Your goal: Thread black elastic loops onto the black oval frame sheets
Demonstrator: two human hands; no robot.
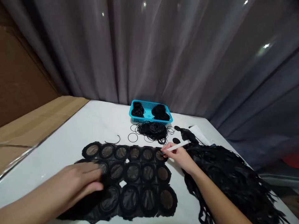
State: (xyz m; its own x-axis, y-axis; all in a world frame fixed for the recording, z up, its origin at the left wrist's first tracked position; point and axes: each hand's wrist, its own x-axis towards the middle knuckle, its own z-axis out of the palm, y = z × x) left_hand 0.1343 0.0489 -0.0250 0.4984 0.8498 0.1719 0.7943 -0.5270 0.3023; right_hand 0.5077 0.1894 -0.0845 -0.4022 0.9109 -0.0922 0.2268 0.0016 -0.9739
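A black sheet (137, 177) with rows of mesh circles ringed in black lies on the white table (77, 130). My left hand (77, 180) lies flat on the sheet's left part, fingers stretched out. My right hand (178, 155) is closed around a white pen-like tool (178, 145), whose tip touches the top-right circle (160, 154) of the sheet.
A pile of thin black rings (153, 130) lies behind the sheet, with a few loose rings beside it. A blue basket (149, 113) holds black parts at the back. A heap of black cut scraps (233, 180) fills the right side. Grey curtains hang behind; cardboard stands at left.
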